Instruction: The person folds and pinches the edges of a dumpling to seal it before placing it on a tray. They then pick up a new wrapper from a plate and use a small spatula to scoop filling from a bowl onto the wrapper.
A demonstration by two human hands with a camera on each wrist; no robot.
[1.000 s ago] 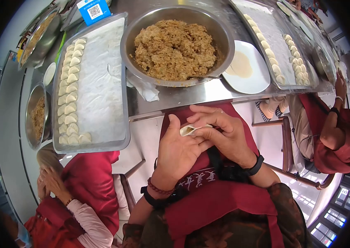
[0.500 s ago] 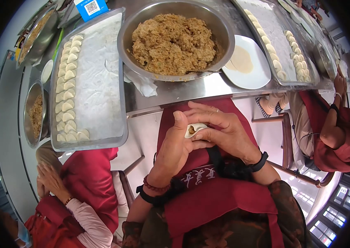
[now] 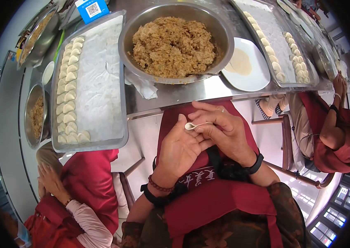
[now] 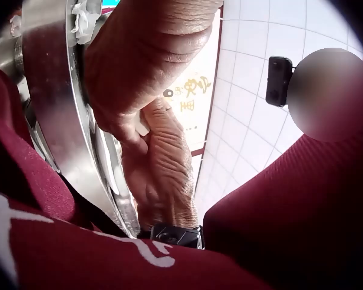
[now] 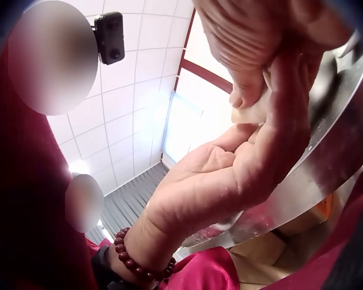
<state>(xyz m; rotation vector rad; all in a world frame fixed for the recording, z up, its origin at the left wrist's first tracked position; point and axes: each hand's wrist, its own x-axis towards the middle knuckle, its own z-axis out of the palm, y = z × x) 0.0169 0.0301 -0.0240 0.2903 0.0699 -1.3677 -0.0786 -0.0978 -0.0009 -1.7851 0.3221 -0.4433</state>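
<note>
A small white dumpling (image 3: 190, 126), its wrapper folded with a rounded gap at the left end, is between my hands over my lap. My right hand (image 3: 229, 135) pinches its folded edge between thumb and fingers. Palm up, my left hand (image 3: 179, 148) lies beside and under it, thumb raised and fingers reaching beneath the right hand. In the right wrist view the pale wrapper (image 5: 249, 113) shows just below the right thumb, with the left hand (image 5: 224, 172) under it. The left wrist view mostly hides the dumpling behind the hands.
A steel bowl of filling (image 3: 127, 62) stands ahead on the metal table. Left is a tray (image 3: 100, 103) with rows of dumplings; right are a white plate (image 3: 257, 80) with a round wrapper and another dumpling tray (image 3: 272, 39). People sit on both sides.
The filling that showed in the dumpling's gap half a second ago is out of sight now. My left palm has turned up and flattened, while the right hand keeps its pinch.
</note>
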